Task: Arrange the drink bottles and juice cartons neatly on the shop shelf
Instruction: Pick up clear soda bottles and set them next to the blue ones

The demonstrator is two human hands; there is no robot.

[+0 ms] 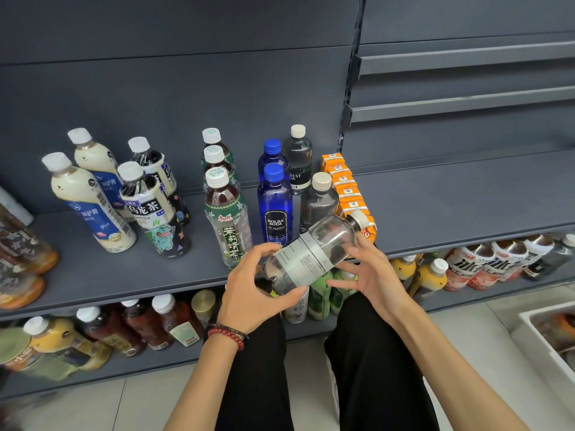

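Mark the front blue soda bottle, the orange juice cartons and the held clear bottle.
front blue soda bottle [275, 227]: head view, black label.
orange juice cartons [347, 191]: head view, a middle carton's top.
clear bottle [311, 253]: head view, white label.

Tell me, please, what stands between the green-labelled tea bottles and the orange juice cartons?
In the head view: two blue plastic soda bottles and two clear grey-tinted bottles with cream caps.

One head-worn wide-angle view, near the shelf [435, 197], forward and down; edges apparently blurred.
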